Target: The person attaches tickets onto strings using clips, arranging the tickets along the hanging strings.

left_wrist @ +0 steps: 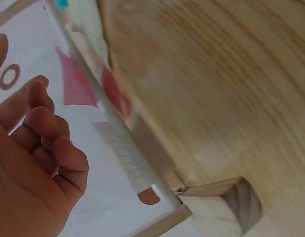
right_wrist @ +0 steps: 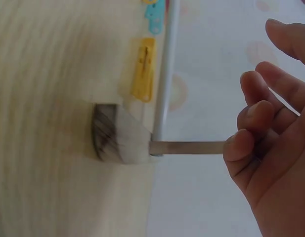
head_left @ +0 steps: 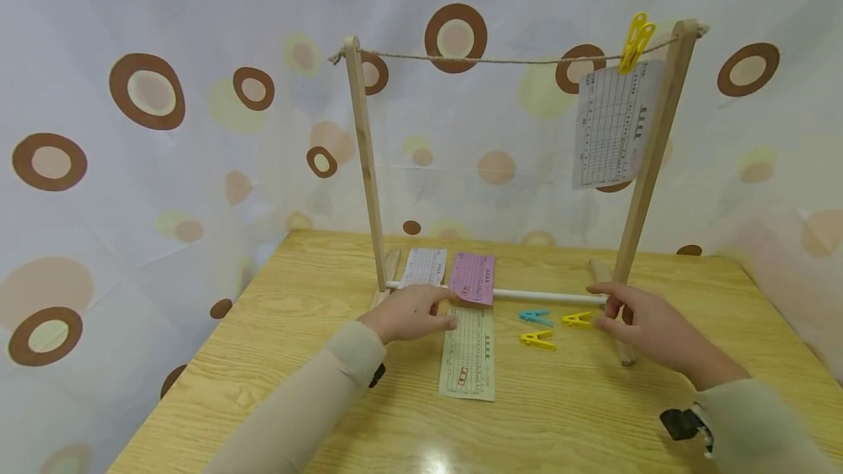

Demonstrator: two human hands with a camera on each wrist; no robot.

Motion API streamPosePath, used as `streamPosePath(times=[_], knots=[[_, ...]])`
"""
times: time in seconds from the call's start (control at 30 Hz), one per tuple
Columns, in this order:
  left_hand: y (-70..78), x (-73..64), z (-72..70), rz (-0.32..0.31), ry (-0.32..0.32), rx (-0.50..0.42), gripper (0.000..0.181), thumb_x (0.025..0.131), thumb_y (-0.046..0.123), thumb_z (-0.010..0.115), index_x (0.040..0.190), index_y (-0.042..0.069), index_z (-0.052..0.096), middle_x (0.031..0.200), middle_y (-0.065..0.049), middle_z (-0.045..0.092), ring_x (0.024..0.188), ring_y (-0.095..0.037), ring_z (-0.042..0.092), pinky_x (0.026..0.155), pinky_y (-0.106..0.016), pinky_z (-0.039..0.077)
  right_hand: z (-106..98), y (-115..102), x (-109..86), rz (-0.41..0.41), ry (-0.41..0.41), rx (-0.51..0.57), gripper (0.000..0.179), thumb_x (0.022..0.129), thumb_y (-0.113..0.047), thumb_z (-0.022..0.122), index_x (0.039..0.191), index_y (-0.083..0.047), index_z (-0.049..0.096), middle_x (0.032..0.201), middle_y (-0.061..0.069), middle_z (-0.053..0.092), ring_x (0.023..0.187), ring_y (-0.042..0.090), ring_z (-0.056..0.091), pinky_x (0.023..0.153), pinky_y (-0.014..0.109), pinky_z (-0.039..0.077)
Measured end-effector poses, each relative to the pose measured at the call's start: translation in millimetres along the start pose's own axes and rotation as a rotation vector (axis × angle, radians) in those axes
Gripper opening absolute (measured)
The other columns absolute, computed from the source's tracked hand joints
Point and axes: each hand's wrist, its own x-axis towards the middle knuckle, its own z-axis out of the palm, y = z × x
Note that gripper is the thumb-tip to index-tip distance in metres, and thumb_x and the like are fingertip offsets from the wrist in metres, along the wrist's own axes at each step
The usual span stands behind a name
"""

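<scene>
Hands low over table: left hand (head_left: 411,313) relaxed on green slip (head_left: 468,353); right hand (head_left: 648,328) loose, empty, beside yellow peg (head_left: 578,320).

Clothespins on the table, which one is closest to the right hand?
The yellow clothespin just left of the right hand; the blue one and the other yellow one lie farther left.

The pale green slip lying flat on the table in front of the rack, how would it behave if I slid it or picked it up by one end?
The pale green slip looks like thin printed paper, so it is probably very light and would likely droop when lifted by one end. It lies flat on the smooth wooden table, so a push should slide it easily.
</scene>
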Motion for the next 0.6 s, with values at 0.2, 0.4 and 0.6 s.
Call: streamPosePath(times=[0.2, 0.4, 0.6], knots=[[-8.9, 2.6, 10.1, -0.062, -0.067, 0.007, 0.055, 0.096, 0.045, 0.066, 0.147, 0.028, 0.054, 0.114, 0.005, 0.069, 0.092, -0.011, 0.063, 0.088, -0.036, 0.050, 21, 4, 1.4, 0.037, -0.112, 0.062, 0.054, 0.099, -0.031, 0.069, 0.144, -0.006, 0.052, 0.090, 0.000, 0.055, 0.065, 0.014, 0.048, 0.053, 0.030, 0.041], [-12.6, 7.1, 22.4, -0.086, -0.132, 0.032, 0.065, 0.097, 0.049, 0.065, 0.155, 0.033, 0.042, 0.152, 0.001, 0.049, 0.135, -0.022, 0.049, 0.109, -0.045, 0.039, 37, 5, 4.2, 0.041, -0.216, 0.072, 0.055, 0.098, -0.034, 0.068, 0.144, -0.007, 0.053, 0.091, -0.002, 0.057, 0.068, 0.013, 0.050, 0.058, 0.030, 0.043], [-16.7, 14.2, 28.8, -0.108, -0.141, 0.101, 0.065, 0.101, 0.049, 0.058, 0.157, 0.024, 0.038, 0.158, -0.002, 0.040, 0.139, -0.022, 0.046, 0.112, -0.041, 0.036, 50, -1, 11.0, 0.066, -0.297, 0.092, 0.060, 0.097, -0.035, 0.070, 0.147, -0.008, 0.050, 0.093, -0.002, 0.059, 0.068, 0.015, 0.051, 0.057, 0.031, 0.043]])
